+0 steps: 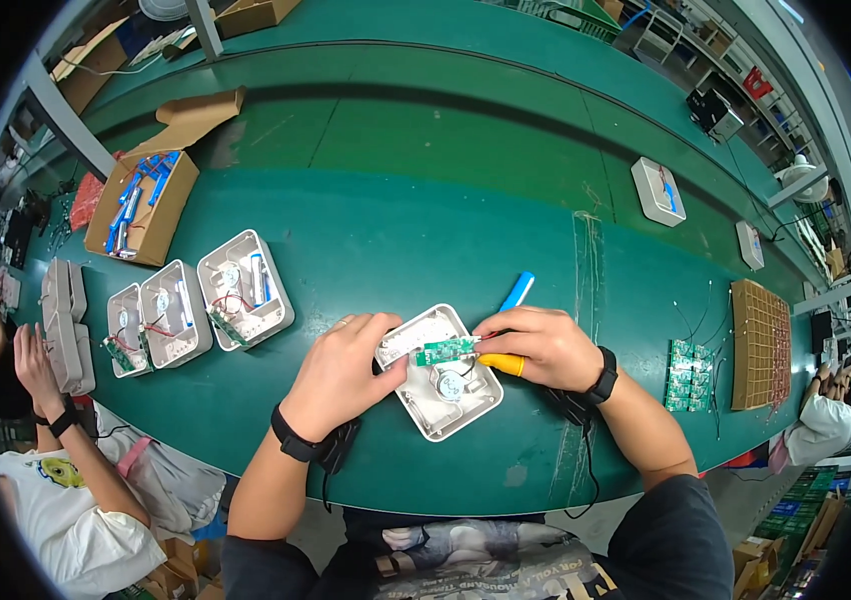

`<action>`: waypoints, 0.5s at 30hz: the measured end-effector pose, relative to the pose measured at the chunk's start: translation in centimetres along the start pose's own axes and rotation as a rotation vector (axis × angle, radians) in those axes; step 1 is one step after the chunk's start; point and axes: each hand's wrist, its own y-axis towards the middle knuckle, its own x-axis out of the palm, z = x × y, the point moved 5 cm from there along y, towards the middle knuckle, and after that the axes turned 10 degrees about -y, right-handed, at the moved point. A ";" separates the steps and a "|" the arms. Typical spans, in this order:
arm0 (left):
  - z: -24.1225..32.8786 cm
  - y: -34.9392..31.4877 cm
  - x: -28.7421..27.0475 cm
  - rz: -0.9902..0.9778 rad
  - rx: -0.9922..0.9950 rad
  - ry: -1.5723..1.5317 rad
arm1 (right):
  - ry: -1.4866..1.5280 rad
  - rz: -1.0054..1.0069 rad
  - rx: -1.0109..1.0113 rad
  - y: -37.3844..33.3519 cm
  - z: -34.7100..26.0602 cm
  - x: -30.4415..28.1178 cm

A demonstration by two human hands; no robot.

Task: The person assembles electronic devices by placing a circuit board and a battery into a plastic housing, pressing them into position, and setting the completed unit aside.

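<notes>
In front of me a white plastic housing [435, 421] rests tilted on the green bench. Inside it sits a round silver part [450, 386]. My left hand [341, 368] is closed on the housing's left edge, its thumb by the near end of a green circuit board [443, 351]. The board lies across the housing's opening. My right hand [546, 348], a yellow cot on one finger, pinches the board's right end, where thin wires show. A blue cylindrical battery [519, 291] lies just beyond that hand; where its leads end is hidden.
Left stand several white housings [244, 287] with batteries and boards. Behind them is a cardboard box [168, 215] of blue batteries. Right lie a panel of green boards [691, 375] and a brown gridded tray [754, 345]. Another housing [659, 191] sits far right. A co-worker's hand [37, 368] is at far left.
</notes>
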 end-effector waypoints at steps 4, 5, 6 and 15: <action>-0.1 -0.1 -0.1 0.014 0.024 -0.006 | -0.247 0.084 -0.176 -0.1 -1.3 -0.7; -0.2 -0.1 -0.1 0.001 0.009 -0.026 | -0.247 0.081 -0.182 -0.1 -1.3 -0.6; -0.3 -0.1 0.0 -0.011 -0.007 -0.046 | -0.280 0.126 -0.198 -0.1 -1.4 -0.7; -0.3 -0.3 0.4 -0.003 0.011 -0.108 | -0.118 0.171 0.004 1.5 -0.6 0.4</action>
